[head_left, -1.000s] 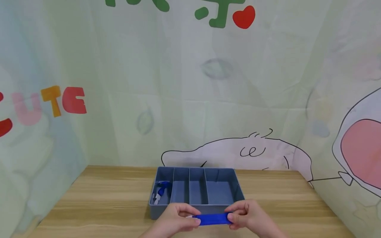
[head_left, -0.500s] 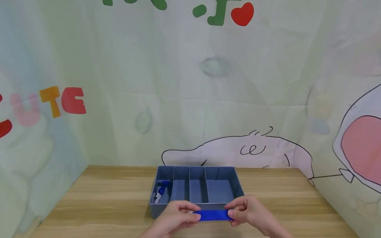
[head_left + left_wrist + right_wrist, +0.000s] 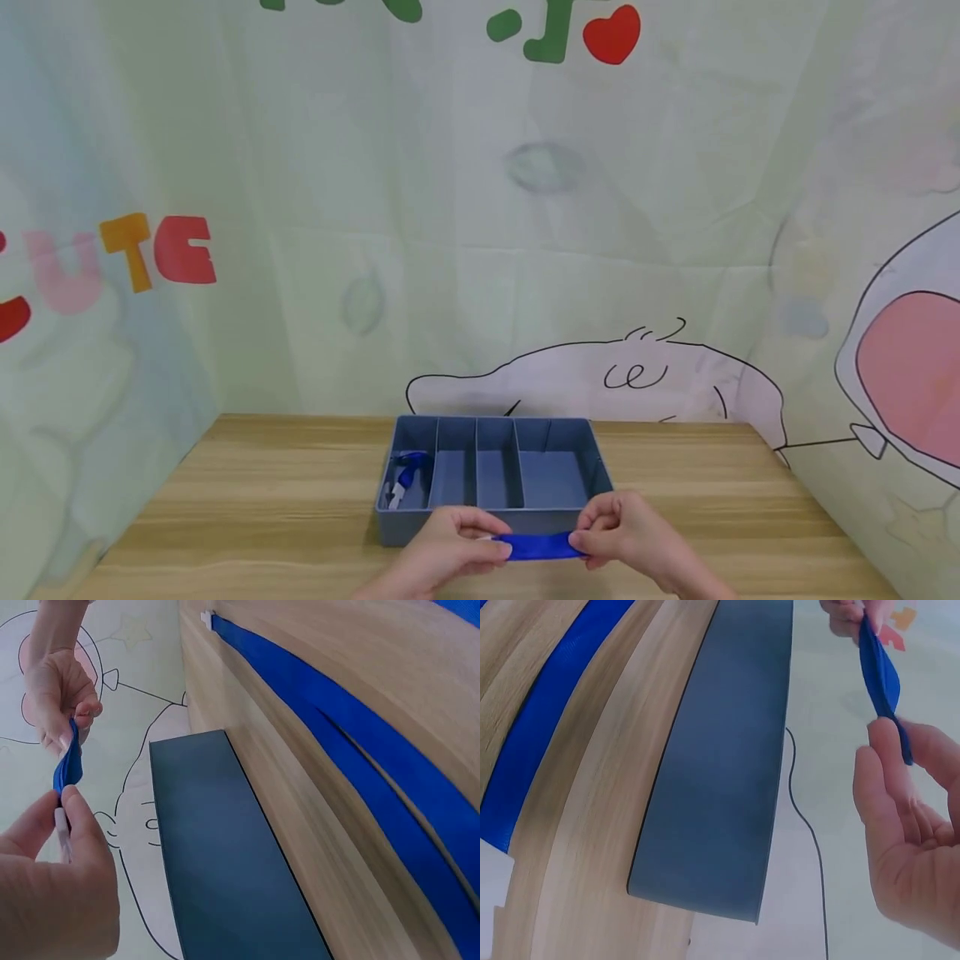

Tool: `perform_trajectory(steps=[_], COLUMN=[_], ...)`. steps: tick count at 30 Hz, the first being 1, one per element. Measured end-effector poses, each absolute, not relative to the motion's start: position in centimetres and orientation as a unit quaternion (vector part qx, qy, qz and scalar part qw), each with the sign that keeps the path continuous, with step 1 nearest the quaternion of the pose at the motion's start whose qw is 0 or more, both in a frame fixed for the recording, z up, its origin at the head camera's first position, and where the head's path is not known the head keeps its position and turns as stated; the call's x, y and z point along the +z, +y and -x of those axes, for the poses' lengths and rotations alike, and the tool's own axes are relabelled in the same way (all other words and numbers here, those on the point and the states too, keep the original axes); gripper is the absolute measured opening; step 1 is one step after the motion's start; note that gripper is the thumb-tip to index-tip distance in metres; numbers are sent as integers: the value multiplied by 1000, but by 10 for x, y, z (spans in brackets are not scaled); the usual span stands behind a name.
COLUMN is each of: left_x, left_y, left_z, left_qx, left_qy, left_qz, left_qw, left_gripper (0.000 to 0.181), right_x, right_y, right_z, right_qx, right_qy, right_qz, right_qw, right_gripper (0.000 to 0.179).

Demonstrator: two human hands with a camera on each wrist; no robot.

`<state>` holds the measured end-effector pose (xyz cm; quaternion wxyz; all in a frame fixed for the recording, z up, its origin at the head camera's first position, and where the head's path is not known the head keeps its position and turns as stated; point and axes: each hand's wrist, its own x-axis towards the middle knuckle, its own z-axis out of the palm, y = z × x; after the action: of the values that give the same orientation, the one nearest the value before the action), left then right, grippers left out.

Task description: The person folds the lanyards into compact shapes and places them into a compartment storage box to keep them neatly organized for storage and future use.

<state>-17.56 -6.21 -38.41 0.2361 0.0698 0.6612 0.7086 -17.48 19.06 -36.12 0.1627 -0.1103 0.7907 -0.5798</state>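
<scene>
In the head view a folded blue strap (image 3: 538, 547), like a lanyard, stretches between both hands in front of the divided tray (image 3: 420, 527). My left hand (image 3: 453, 550) pinches its left end between thumb and fingers, where a small white piece (image 3: 61, 825) shows in the left wrist view. At the right end my right hand (image 3: 626, 537) pinches the strap with thumb and fingertips. The strap sags slightly and is held above the table. Another blue strap (image 3: 406, 477) with a white clip lies in the tray's leftmost compartment.
More blue strap (image 3: 330, 712) lies along the near part of the wooden table (image 3: 262, 492), with a white clip (image 3: 208, 620) at one end. A white piece (image 3: 493, 900) sits at a strap's end in the right wrist view. A printed curtain (image 3: 315, 208) encloses the table.
Both hands keep hold of the strap. The right hand has shifted slightly left with its fingers drawn in closer, and the strap now bows a little instead of lying flat.
</scene>
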Motion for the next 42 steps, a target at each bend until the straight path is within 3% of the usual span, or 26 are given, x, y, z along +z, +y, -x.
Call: perform_trajectory(steps=[16, 31, 42], left_x=[-384, -377, -375], left_y=[-36, -29, -25], left_z=[171, 167, 164], left_qx=[757, 747, 749], left_qy=[608, 620, 619], left_qz=[-54, -52, -75], left_qw=[233, 235, 226], left_gripper=[24, 19, 20], right_x=[-360, -352, -357], right_y=[185, 178, 174], right_z=[173, 166, 167], right_qx=[-575, -599, -638], right_qy=[811, 777, 733], right_qz=[84, 132, 177], right_qw=[73, 142, 157], right_gripper=[17, 30, 33])
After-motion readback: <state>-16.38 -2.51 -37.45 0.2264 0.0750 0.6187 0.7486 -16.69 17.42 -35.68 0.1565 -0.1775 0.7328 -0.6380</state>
